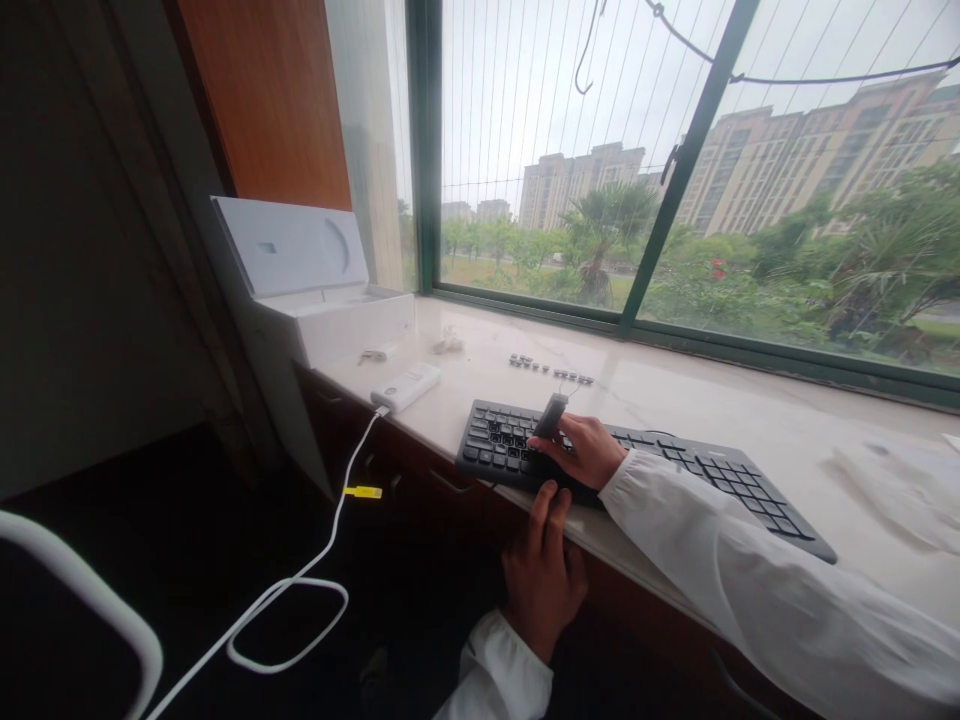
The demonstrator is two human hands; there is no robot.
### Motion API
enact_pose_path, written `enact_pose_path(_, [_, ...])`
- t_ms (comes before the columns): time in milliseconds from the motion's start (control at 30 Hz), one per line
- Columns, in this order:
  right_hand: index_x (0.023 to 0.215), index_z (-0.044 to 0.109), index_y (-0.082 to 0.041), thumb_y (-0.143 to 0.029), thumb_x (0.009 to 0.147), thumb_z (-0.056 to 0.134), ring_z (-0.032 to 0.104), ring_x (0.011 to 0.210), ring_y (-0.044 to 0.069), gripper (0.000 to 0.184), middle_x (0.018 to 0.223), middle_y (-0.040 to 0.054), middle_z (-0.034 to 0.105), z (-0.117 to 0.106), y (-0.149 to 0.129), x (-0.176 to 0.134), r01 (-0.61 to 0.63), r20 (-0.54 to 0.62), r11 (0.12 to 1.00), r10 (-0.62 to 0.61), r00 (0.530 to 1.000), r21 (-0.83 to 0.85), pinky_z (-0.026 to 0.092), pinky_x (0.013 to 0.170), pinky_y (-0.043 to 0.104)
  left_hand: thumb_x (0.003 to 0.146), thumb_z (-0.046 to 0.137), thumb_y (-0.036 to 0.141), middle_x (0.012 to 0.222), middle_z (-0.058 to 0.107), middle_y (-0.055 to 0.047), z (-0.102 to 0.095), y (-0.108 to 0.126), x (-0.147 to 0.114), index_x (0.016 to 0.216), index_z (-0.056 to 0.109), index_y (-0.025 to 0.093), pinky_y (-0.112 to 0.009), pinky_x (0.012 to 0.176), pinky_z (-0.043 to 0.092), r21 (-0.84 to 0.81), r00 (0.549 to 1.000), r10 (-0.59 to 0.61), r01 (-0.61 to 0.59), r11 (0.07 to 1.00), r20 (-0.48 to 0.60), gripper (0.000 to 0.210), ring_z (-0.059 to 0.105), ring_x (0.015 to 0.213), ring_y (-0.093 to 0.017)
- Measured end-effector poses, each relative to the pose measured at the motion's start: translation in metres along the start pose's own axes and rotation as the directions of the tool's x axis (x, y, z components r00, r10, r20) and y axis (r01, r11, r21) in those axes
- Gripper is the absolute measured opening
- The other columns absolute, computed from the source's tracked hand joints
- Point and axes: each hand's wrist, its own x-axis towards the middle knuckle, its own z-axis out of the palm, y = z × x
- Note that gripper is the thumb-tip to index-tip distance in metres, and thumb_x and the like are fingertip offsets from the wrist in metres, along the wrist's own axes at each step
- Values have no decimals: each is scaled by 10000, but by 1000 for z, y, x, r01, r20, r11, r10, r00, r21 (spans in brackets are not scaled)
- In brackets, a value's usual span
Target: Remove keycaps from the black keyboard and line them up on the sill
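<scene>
A black keyboard [750,490] lies along the front edge of the white sill, with several keycaps off at its left part, where bare switch spots show. My right hand [589,450] is closed on a black keycap puller [553,414], holding it upright over the left half of the keys, its thin wire ends pointing up. From below, my left hand [546,570] reaches to the keyboard's front edge, fingers stretched out and fingertips resting there. Behind the keyboard sit several loose keycaps [546,369] in short rows.
An open white box [352,325] stands at the left end of the sill. Near it lie a white power strip [407,387] with a cable [339,520] hanging down, and a crumpled scrap [448,340]. Clear plastic wrapping [892,490] lies at right. A window [540,200] rises behind.
</scene>
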Motion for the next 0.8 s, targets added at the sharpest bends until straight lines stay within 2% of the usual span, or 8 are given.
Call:
enact_pose_path(167, [780,580,-186,-480,915,520,555,562,135,329,675,30,615,1,1,1,-32,24,999,32,999,15,433,554,254,796,450,65,1454,463,-44,-1,0,0,1410,404,237,-293,920,532,12,1000,3,-3,1000,14,640,567,1194,-184])
enact_pose_path(800, [745,555,-192,-485,929,492,550,571,142,351,656,25,596,-2,-4,3,0,12,1000,0,1000,11,425,556,258,782,477,60,1471,444,-52,-1,1,-2,1430,384,241,-285,898,539,41,1000,-13,12,999,27,679,584,1171,-190])
